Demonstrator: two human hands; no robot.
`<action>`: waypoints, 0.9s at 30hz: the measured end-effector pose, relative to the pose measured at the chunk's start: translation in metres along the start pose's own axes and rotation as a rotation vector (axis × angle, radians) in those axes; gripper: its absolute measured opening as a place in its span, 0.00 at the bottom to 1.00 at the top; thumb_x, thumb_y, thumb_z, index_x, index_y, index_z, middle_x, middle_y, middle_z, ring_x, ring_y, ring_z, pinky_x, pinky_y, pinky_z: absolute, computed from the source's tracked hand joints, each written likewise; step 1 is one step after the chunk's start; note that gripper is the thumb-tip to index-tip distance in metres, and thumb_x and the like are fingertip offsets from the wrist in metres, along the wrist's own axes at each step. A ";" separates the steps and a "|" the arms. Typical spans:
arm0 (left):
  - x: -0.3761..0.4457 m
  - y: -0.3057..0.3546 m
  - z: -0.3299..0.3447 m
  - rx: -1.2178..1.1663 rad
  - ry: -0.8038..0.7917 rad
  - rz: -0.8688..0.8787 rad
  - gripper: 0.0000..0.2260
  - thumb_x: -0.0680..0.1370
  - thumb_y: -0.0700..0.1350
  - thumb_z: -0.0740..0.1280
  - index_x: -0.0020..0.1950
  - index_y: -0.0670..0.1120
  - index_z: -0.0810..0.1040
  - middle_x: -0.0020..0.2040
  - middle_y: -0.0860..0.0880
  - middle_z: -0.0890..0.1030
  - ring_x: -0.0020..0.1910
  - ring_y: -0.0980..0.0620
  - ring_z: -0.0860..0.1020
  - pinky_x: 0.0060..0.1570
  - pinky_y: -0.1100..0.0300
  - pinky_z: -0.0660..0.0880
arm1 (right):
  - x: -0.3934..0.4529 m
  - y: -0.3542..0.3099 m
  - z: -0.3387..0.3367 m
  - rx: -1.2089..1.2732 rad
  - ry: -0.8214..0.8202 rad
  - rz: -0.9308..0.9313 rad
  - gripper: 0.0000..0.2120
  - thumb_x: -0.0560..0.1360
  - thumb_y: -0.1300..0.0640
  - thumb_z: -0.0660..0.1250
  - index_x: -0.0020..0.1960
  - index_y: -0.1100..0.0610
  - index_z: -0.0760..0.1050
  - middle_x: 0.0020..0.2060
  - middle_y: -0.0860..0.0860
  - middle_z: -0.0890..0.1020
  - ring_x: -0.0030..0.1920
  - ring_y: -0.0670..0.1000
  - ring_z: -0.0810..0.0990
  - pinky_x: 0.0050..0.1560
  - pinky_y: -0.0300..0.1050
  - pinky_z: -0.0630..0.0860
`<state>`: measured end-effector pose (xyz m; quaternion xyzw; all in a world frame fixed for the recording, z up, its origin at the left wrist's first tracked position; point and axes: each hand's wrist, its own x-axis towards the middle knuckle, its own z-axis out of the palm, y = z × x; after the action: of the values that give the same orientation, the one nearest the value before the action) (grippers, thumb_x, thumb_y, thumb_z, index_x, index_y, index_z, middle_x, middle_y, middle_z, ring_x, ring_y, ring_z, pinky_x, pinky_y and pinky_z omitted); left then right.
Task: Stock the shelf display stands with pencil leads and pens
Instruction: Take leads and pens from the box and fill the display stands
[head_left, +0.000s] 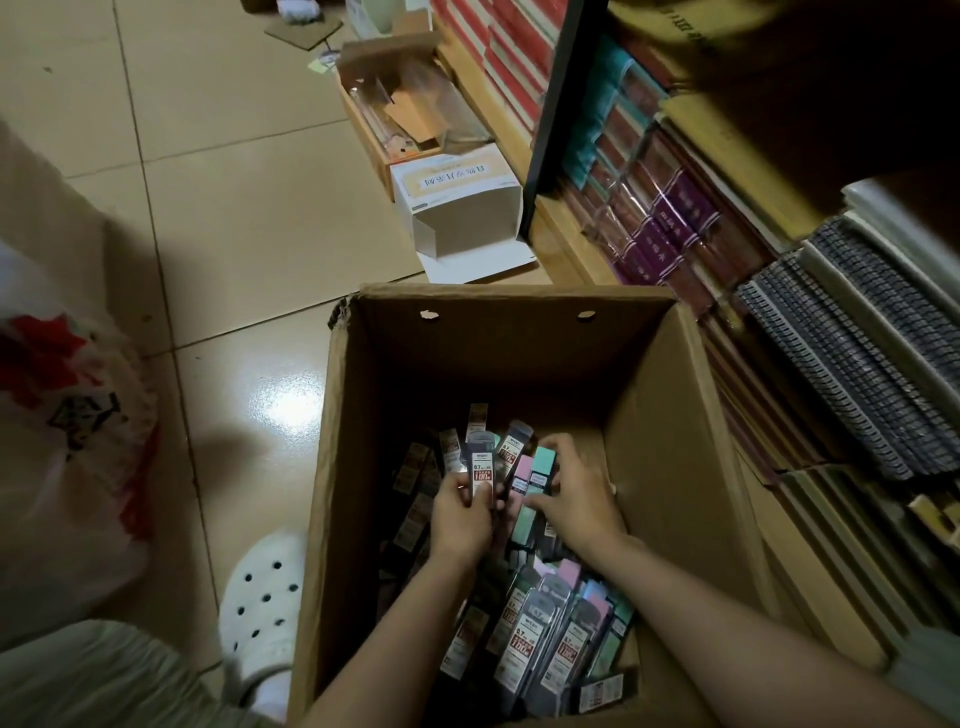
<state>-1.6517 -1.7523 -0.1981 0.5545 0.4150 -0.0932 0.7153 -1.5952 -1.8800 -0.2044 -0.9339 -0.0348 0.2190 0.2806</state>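
Note:
An open cardboard box (519, 338) stands on the floor in front of me, its bottom covered with several pencil lead packs (524, 644). Both my hands are down inside it. My left hand (460, 525) grips a fanned bundle of dark lead packs (480, 467) with white and red labels. My right hand (582, 499) has its fingers curled round a green and a pink pack (537, 470) just to the right of that bundle. No pens or display stands are in view.
A shelf (727, 218) of books and spiral notebooks runs along the right. A white open carton (462, 208) and a cardboard tray (395, 104) lie on the tiled floor beyond the box. A plastic bag (67, 431) sits left; my white shoe (262, 597) is beside the box.

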 end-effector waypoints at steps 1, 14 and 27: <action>-0.002 0.003 0.001 0.030 -0.005 0.024 0.03 0.82 0.37 0.60 0.50 0.41 0.73 0.35 0.49 0.83 0.30 0.61 0.82 0.27 0.68 0.75 | -0.004 -0.002 -0.002 0.057 -0.005 -0.006 0.24 0.71 0.58 0.75 0.60 0.46 0.66 0.41 0.45 0.76 0.41 0.44 0.78 0.37 0.39 0.77; -0.080 0.167 0.032 0.222 -0.638 0.504 0.36 0.75 0.32 0.69 0.73 0.62 0.61 0.57 0.41 0.81 0.52 0.46 0.83 0.48 0.48 0.81 | -0.075 -0.090 -0.200 0.233 0.450 -0.268 0.18 0.75 0.59 0.71 0.59 0.48 0.69 0.50 0.46 0.78 0.46 0.44 0.81 0.42 0.38 0.81; -0.183 0.296 0.097 0.322 -0.947 0.750 0.34 0.75 0.33 0.68 0.68 0.67 0.65 0.57 0.43 0.81 0.53 0.45 0.83 0.43 0.50 0.81 | -0.192 -0.140 -0.391 0.064 0.781 -0.407 0.16 0.72 0.57 0.75 0.53 0.49 0.69 0.41 0.39 0.79 0.39 0.38 0.80 0.36 0.32 0.76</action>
<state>-1.5450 -1.7876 0.1453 0.6618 -0.1895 -0.1328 0.7131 -1.5924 -1.9972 0.2373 -0.9115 -0.1025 -0.2089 0.3390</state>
